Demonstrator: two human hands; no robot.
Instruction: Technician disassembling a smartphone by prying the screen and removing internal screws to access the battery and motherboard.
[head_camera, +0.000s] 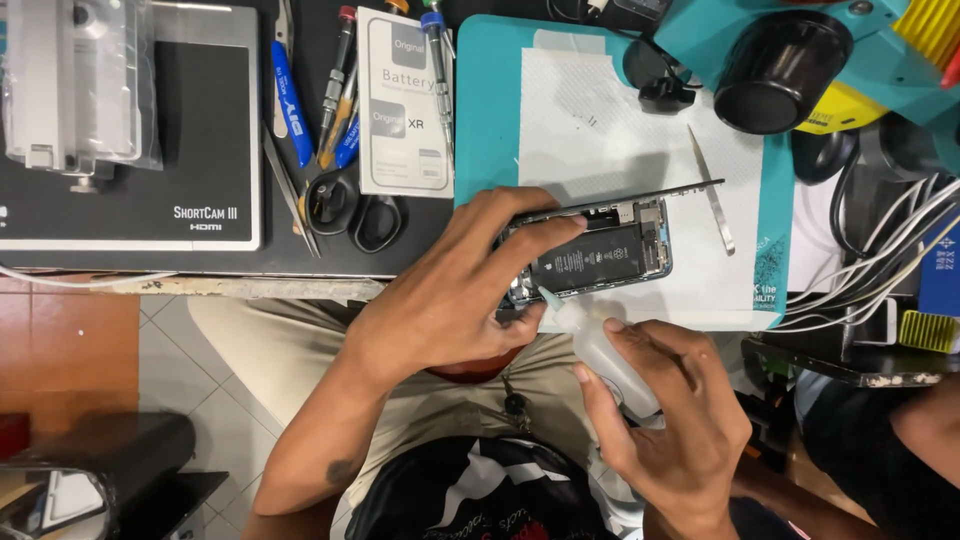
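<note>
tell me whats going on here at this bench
A person is working on an opened phone at the edge of a teal mat. The left hand grips the phone's near end, its back off and the black battery showing. The right hand holds a small squeeze bottle, its nozzle tip at the phone's lower edge beside the battery. Metal tweezers lie on the white sheet; scissors and screwdrivers lie to the left.

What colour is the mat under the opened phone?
The mat is teal, mostly covered by a white paper sheet; the head view shows it, under the phone.
</note>
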